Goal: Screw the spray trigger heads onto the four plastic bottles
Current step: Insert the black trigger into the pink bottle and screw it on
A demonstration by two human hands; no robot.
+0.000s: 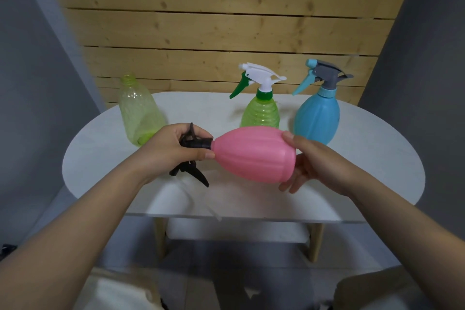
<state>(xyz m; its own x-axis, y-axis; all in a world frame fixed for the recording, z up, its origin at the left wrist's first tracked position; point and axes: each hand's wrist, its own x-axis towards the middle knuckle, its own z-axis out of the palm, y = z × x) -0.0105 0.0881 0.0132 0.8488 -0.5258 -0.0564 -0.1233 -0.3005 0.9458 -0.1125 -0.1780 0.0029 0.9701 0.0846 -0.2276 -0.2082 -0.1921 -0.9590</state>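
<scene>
- Forearms reach in from the bottom edge toward the pink bottle point(254, 155), which is held lying on its side above the near part of the tabletop point(364, 148), its long axis running left to right with the neck to the left and the base to the right.
- Black trigger head point(192, 156) sits at that neck, straight in line with the bottle's axis; its lever hangs down below the left hand point(173, 150).
- Left hand's fingers point(203, 155) are clamped round the head's collar, right at the neck, so this is the hand placed to do the turning.
- Right hand point(312, 163) cups the base, thumb on top and fingers spread underneath, closed on the bottle to steady it.
- How far the collar is threaded on cannot be made out: the palm hides the joint, and the dark plastic shows no detail.
- Behind on the tabletop, a green bottle with white head point(260, 111) and a blue bottle with grey head point(317, 116) stand upright and appear capped.
- Far left, a clear green bottle point(139, 113) stands with a bare neck; its head is not clearly in view, though a faint clear tube near the tabletop's front edge is hard to read.
</scene>
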